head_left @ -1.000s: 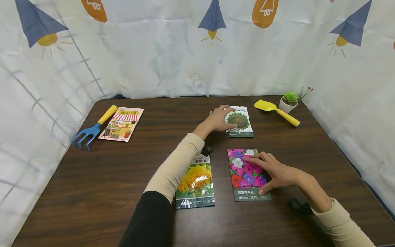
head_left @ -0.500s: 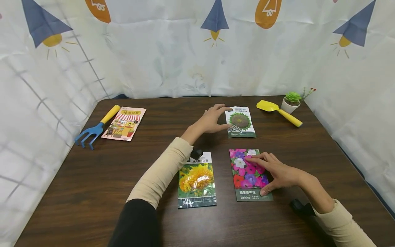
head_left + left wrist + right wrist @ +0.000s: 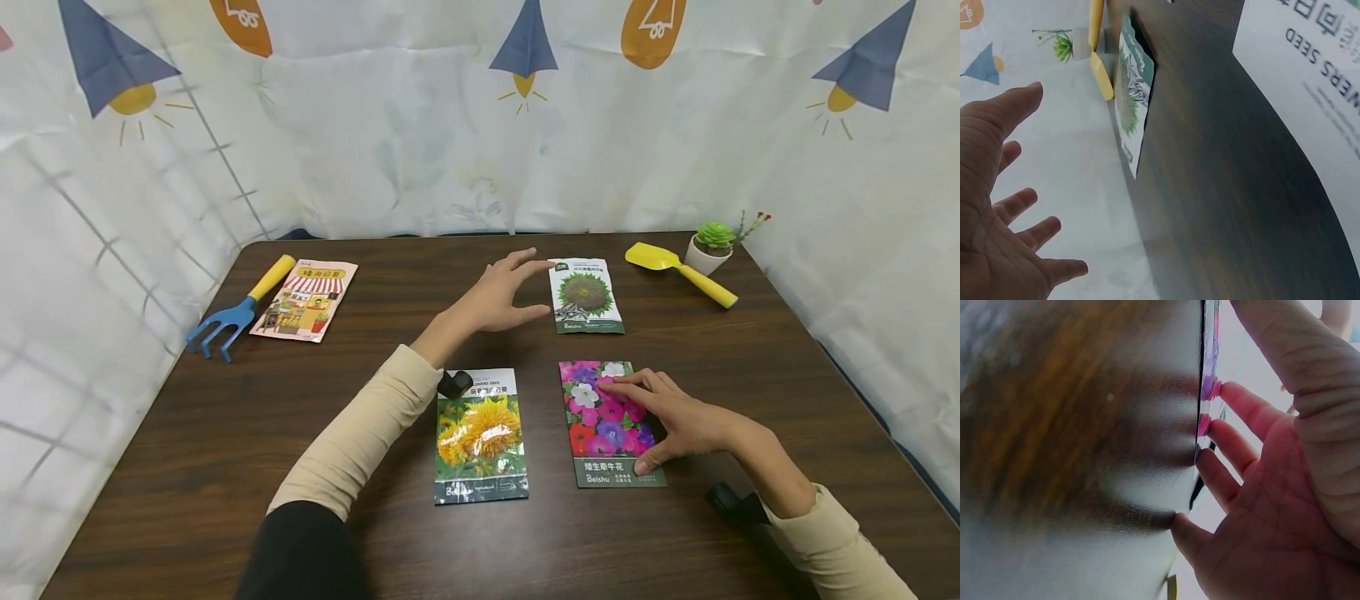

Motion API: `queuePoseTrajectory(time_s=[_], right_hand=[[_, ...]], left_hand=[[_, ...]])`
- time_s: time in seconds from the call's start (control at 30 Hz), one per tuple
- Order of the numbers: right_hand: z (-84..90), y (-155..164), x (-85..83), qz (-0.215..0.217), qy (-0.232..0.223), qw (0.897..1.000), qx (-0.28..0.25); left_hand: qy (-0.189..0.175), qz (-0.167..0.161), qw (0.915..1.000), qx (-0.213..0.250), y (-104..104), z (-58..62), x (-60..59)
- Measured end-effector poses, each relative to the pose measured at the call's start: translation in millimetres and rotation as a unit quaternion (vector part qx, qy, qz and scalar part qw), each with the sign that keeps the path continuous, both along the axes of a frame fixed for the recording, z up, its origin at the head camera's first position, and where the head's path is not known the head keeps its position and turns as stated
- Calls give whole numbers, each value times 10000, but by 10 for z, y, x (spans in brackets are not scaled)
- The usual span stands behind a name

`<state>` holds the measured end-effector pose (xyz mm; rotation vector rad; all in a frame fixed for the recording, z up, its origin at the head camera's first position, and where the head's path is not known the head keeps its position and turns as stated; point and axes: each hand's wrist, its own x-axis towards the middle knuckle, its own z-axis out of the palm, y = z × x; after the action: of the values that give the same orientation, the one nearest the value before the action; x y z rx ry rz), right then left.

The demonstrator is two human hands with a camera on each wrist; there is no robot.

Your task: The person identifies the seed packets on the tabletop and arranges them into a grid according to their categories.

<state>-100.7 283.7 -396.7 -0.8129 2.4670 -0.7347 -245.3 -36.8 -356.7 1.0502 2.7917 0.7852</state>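
Lifted clear of the green-and-white sunflower seed packet [image 3: 587, 295], the left hand [image 3: 501, 293] hovers spread, while the right hand [image 3: 671, 418], fingers straight, partly hides the pink-flowered packet [image 3: 600, 417] on the dark wooden table [image 3: 225, 433].

Both hands are bare: the left hand [image 3: 501, 293] and the right hand [image 3: 678, 421] wear no gloves or rings. Each forearm is covered by a beige long sleeve [image 3: 360, 433] with a ribbed cuff. The upper left arm shows a black sleeve [image 3: 300, 558]. Small black wrist-mounted devices [image 3: 453, 383] sit at both cuffs.
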Motion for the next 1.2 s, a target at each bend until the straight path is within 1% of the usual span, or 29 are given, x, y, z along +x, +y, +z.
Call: queuePoseTrajectory(time_s=[0.17, 0.47, 0.57, 0.67, 0.97, 1.2], right_hand=[[0, 7, 2, -20, -38, 10000, -12], [-12, -8, 5, 34, -37, 10000, -80], [-13, -3, 1, 42, -23, 10000, -59], [-4, 7, 0, 25, -25, 10000, -63], [3, 21, 6, 8, -83, 10000, -24], [-8, 31, 3, 24, -73, 10000, -43]], left_hand=[[-16, 27, 9999, 112, -107, 30, 67], [120, 41, 9994, 334, -365, 13, 185], [166, 62, 9993, 338, -456, 3, 217], [115, 94, 9994, 303, -557, -10, 245], [63, 449, 9985, 303, -907, -75, 282], [-60, 605, 9976, 322, -1073, -102, 329]])
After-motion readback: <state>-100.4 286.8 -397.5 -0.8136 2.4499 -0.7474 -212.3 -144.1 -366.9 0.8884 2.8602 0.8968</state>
